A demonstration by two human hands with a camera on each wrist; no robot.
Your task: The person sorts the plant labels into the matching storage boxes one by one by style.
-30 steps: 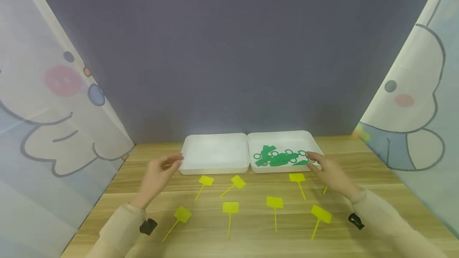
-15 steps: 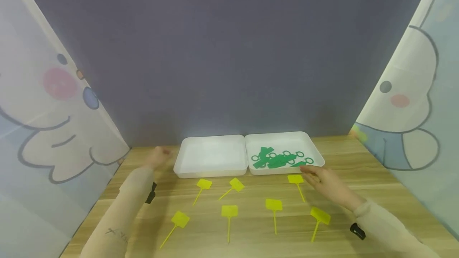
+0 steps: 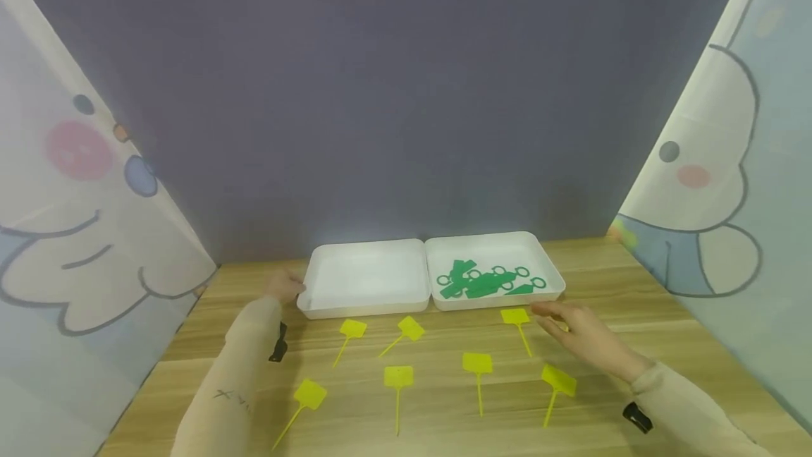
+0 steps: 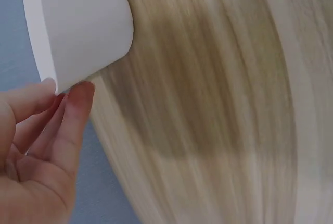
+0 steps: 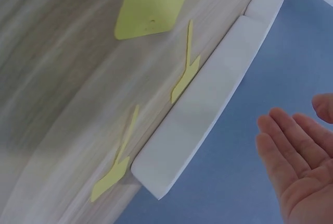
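Note:
My left hand (image 3: 283,286) is at the left end of an empty white tray (image 3: 364,277). In the left wrist view, its thumb (image 4: 36,99) lies against the tray's rim and the fingers reach round the other side, pinching the edge. A second white tray (image 3: 485,249) stands against the first on the right, holding several green tags with rings (image 3: 488,285). My right hand (image 3: 586,337) hovers in front of that tray's near right corner, fingers relaxed and extended. In the right wrist view the right hand (image 5: 302,166) holds nothing.
Several yellow T-shaped plant labels lie on the wooden table (image 3: 355,422) before the trays, among them a front left label (image 3: 311,393) and a label near my right hand (image 3: 515,317). A dark grey panel (image 3: 380,104) rises behind; cartoon-printed curtains (image 3: 704,118) flank the table.
My left hand went out to the left of the empty tray, then came in to its left edge and pinches it. The right hand drew back from the green tags. The head view shifted slightly.

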